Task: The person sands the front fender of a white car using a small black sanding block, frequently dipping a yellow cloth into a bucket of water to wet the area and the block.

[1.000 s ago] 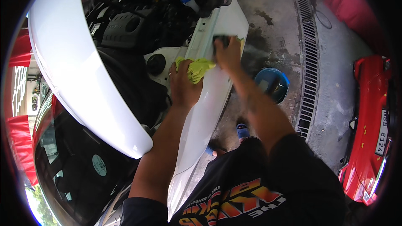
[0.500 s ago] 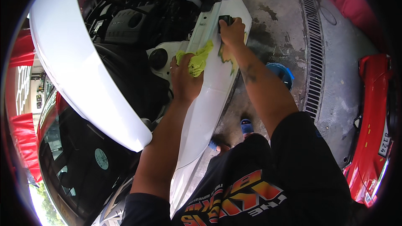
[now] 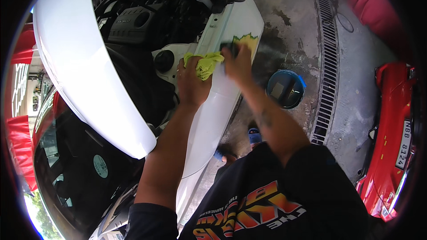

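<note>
A white car fender [image 3: 211, 120] runs beneath both hands, along the side of the open engine bay. My left hand [image 3: 194, 88] is closed around a crumpled yellow-green cloth [image 3: 206, 66] and rests at the fender's inner edge. Just to its right, my right hand [image 3: 239, 66] grips a dark sanding block [image 3: 227, 47] against the white paint; both are smeared by motion. Beyond the block, a bare patch [image 3: 249, 41] with yellow and greenish jagged edges shows in the paint. My right hand partly covers the block and the patch's near part.
The raised white hood [image 3: 80, 62] stands close by my left arm. On the floor to the right sits a round bucket [image 3: 290, 70] with dark liquid and objects inside. Farther right are a drain grate [image 3: 327, 62] and a red bumper [image 3: 386, 138].
My right hand has drawn the sanding block nearer and leftward, close to the cloth, uncovering more of the bare patch and the bucket. My left hand keeps its hold on the cloth.
</note>
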### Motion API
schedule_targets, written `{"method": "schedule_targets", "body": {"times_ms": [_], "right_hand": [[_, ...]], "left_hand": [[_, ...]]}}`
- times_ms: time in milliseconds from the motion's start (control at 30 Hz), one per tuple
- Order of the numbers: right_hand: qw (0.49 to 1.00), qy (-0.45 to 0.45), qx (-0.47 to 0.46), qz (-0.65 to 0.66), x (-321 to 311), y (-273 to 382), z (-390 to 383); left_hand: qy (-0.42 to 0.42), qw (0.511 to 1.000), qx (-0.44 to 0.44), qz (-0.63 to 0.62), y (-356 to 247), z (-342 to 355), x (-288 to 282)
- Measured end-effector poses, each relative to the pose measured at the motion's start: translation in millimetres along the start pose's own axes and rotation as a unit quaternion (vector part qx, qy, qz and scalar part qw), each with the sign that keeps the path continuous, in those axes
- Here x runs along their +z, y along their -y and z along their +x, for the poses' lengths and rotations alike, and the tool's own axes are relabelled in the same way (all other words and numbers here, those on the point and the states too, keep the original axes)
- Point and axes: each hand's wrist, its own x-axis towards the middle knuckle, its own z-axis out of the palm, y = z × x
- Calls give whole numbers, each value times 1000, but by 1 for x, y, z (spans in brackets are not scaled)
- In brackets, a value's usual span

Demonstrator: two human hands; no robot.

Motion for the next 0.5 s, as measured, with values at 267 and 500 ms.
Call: {"method": "schedule_targets", "body": {"times_ms": [267,500], "right_hand": [[996,-44,74,14,-23,12,96],[987,-11,-161,-9,-3,-2,-75]], "left_hand": [[9,1000,12,-19,-14,2,5],[-11,1000,21,7,5,-4,-1]]}}
